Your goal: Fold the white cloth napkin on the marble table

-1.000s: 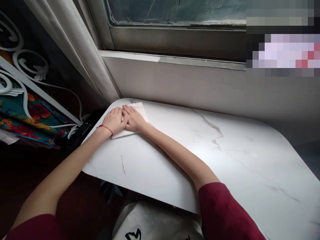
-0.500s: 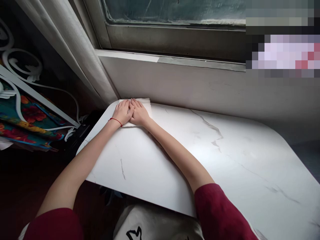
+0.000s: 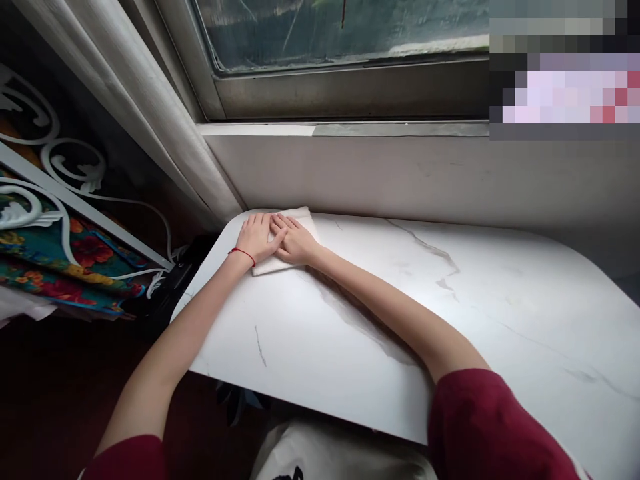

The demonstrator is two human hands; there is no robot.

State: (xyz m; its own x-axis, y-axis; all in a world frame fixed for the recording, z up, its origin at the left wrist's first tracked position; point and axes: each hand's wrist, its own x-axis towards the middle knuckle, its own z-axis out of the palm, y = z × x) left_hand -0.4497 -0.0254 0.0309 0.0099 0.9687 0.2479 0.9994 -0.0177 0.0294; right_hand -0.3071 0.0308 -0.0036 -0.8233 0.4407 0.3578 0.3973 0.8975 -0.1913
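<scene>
A folded white cloth (image 3: 306,223) lies flat on the far left corner of a white marble-patterned table (image 3: 310,360), close to the wall. Both of my hands rest on top of it, palms down. My left hand (image 3: 259,239), with a red string at the wrist, has its fingers stretched forward and its thumb over the other hand. My right hand (image 3: 296,241) lies flat beside it, fingers extended, its fingertips meeting the left hand. Much of the cloth is hidden under the hands.
Behind the table stand a wall (image 3: 360,173) and a window (image 3: 340,33). A pale curtain (image 3: 150,120) hangs at the left, near a white scrolled metal frame (image 3: 85,200) and flowered fabric (image 3: 90,250). A pale fabric item (image 3: 335,453) is below the front edge.
The cloth has turned slightly under my hands, its lower left corner now nearer to me. Both hands stay together on it. The camera view has shifted a little.
</scene>
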